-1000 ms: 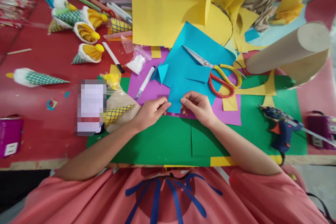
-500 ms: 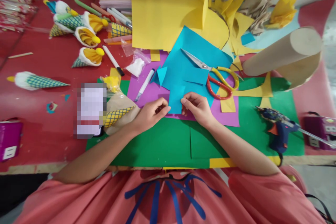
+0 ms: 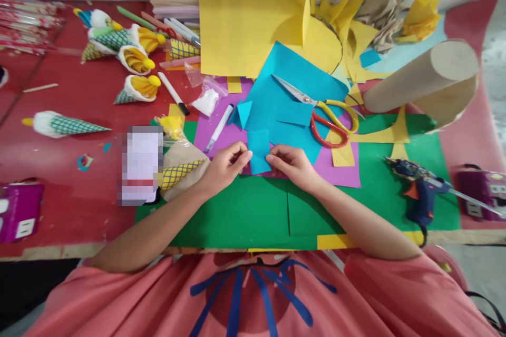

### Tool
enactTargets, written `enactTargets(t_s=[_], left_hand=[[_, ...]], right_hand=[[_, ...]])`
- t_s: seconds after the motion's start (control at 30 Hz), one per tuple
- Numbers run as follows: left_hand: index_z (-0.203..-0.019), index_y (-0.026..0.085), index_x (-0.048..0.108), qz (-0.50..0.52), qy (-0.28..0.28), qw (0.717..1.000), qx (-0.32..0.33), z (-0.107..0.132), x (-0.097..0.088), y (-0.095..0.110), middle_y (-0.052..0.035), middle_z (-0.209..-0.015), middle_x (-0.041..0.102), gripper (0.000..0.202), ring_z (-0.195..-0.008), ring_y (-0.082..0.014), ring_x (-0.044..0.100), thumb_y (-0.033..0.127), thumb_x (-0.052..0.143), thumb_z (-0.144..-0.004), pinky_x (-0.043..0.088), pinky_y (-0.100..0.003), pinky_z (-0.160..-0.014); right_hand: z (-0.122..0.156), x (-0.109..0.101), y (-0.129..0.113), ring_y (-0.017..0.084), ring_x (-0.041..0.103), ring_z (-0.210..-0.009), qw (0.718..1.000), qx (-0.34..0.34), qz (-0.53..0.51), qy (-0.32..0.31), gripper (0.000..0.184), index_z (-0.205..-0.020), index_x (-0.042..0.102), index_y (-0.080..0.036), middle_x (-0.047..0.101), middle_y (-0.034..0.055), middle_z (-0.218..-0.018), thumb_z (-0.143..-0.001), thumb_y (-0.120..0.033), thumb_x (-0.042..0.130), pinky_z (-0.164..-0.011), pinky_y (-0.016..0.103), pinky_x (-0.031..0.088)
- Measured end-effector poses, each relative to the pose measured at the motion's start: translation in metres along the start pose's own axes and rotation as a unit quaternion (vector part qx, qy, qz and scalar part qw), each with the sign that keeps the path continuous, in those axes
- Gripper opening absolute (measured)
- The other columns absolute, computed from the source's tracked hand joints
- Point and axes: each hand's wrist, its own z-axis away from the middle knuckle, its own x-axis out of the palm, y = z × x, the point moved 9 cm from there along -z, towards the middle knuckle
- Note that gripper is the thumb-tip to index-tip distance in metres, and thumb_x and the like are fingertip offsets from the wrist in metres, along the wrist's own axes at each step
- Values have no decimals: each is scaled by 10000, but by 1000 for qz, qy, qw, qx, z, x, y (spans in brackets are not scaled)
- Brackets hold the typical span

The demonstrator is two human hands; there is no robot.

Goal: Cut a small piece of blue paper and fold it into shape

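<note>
Between my hands is a small blue rectangle of paper (image 3: 259,151), held near the front edge of a purple sheet (image 3: 343,176). My left hand (image 3: 228,166) is closed, pinching the rectangle's left edge between thumb and forefinger. Thumb and fingers of my right hand (image 3: 294,164) pinch its right edge. Behind it lies a larger blue sheet (image 3: 261,84) with another blue strip (image 3: 293,114) on top. Open scissors (image 3: 330,121) with a red and a yellow handle rest on the blue sheet. A folded blue scrap (image 3: 242,113) and a white marker (image 3: 219,127) lie to the left.
A blue glue gun (image 3: 425,202) lies at right, near a beige cardboard tube (image 3: 419,76). Yellow sheets (image 3: 245,31) sit at the back. On the left are a phone (image 3: 141,166), paper cones (image 3: 140,88) and a small plastic bag (image 3: 208,97).
The blue rectangle has shifted slightly left and tilted a little, with both hands moving along with it. The view has turned slightly.
</note>
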Motion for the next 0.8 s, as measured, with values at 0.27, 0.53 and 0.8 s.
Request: enactTargets(t_s=[0.27,0.53,0.8], left_hand=[[-640,174,498,-88,-90,992,2,-2,17,3,31,-587,577,385,-546,-92,525,458,476,-899,379,-207,-528],[-645,176,488,-94,-92,991,0,-2,16,4,35,-574,550,397,-538,-91,511,462,432,-915,384,-202,-528],[-615,173,471,-106,-105,989,4,0,18,4,40,-542,509,409,-511,-87,473,472,446,-893,351,-204,-499]], right_hand=[[-1,-7,3,95,515,-484,999,9,-31,34,357,-736,526,-181,542,-39,-547,-804,-517,625,-484,228,404],[-3,-5,4,92,521,-480,999,14,-33,28,375,-735,522,-176,554,-37,-540,-779,-527,648,-473,218,398],[-2,-5,1,91,517,-496,1000,-12,-28,9,337,-689,526,-171,559,-24,-558,-839,-464,599,-506,227,402]])
